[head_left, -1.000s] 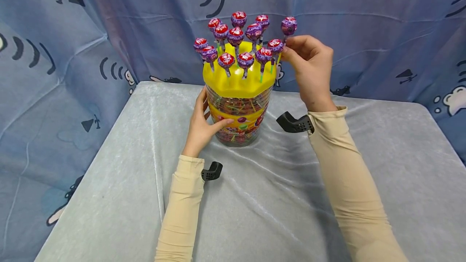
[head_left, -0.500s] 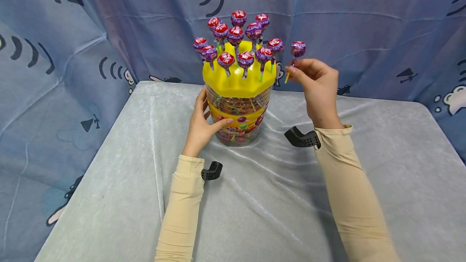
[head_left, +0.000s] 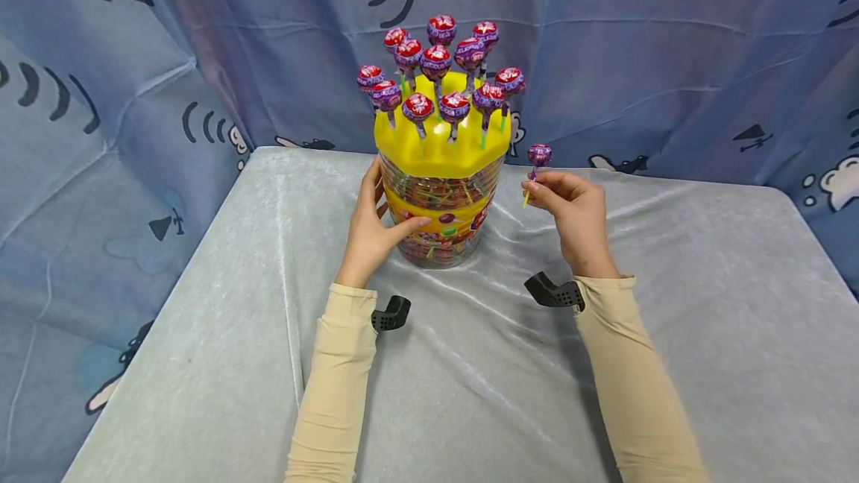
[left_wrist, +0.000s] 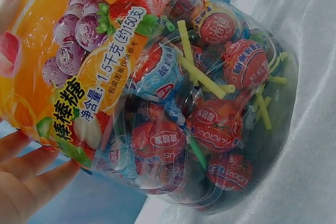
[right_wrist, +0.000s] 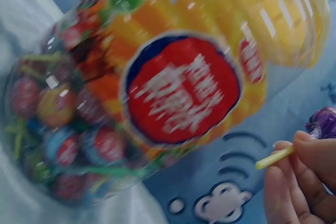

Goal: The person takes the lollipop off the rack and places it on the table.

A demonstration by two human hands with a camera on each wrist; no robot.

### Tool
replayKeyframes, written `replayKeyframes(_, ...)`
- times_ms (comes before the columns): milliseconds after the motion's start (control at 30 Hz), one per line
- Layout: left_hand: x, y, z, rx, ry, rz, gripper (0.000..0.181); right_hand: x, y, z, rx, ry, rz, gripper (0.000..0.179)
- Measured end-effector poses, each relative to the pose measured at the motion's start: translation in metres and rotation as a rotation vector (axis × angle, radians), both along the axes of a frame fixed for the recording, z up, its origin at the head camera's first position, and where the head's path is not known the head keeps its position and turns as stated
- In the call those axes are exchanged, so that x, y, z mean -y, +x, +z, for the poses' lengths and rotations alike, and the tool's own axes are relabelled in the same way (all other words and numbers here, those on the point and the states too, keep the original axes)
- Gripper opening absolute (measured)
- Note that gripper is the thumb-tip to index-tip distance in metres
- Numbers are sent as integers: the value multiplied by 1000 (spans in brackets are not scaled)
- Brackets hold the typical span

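Observation:
A clear candy jar with an orange label stands upright, packed with wrapped lollipops. Its yellow lid bears several upright lollipops in red and purple wrappers. My left hand grips the jar's left side, thumb in front and fingers towards the back; the left wrist view shows fingers against the label. To the right of the jar, my right hand pinches one purple lollipop by its stick, head up. In the right wrist view its yellow stick sticks out past the fingertips.
A grey velvety cloth covers the table on which the jar stands. Right behind the table's back edge hangs a blue printed curtain. Each wrist carries a small black camera mount.
My right hand has drawn the lollipop away from the lid's right edge, then down to a spot right of the jar. My left hand stays on the jar.

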State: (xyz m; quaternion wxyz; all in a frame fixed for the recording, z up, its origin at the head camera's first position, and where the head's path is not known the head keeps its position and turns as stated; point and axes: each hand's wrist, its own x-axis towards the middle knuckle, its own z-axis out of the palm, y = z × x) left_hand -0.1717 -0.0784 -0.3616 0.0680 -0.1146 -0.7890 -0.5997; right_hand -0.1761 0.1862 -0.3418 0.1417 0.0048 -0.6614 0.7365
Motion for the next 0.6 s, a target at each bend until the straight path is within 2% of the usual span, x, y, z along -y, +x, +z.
replayKeyframes(267, 0, -1, -1, -5, 14, -8, 99, -11, 6, -31, 137, -14, 74, 7)
replayKeyframes(433, 0, -2, -1, 4, 18, -13, 100, -15, 7, -49, 203, 4, 96, 15)
replayKeyframes(533, -1, 0, 3, 21, 22, -12, 100, -17, 5, -58, 234, 38, 111, 9)
replayKeyframes(600, -2, 5, 11, 34, 22, -12, 98, -18, 4, -64, 260, 74, 124, 11)
